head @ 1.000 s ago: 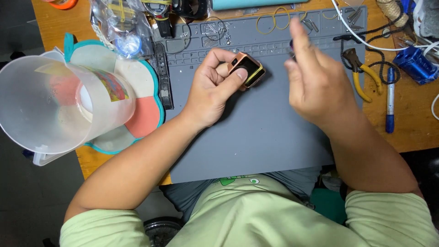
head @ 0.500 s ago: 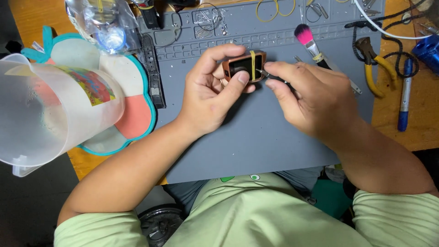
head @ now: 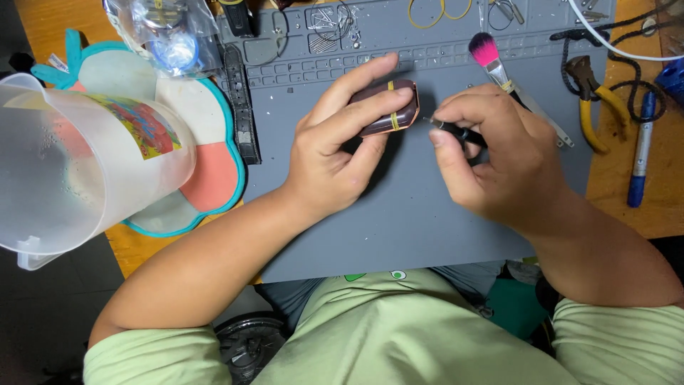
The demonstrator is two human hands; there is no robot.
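My left hand (head: 335,146) grips a small dark brown rounded case (head: 388,110) with a yellow rubber band around it, holding it just above the grey work mat (head: 399,228). My right hand (head: 491,157) pinches a thin black tool (head: 456,132) whose metal tip points at the right end of the case. A brush with pink bristles (head: 484,51) sticks up behind my right hand; whether that hand holds it cannot be told.
A clear plastic jug (head: 78,167) stands at the left on a flower-shaped mat (head: 206,178). A plastic bag (head: 167,32), a black watch strap (head: 239,100), yellow rubber bands (head: 434,11), yellow-handled pliers (head: 595,100) and a blue pen (head: 641,150) lie around.
My left hand has turned the case so its side faces up. My right hand has brought the black tool's tip to the case's right end. The view has shifted slightly.
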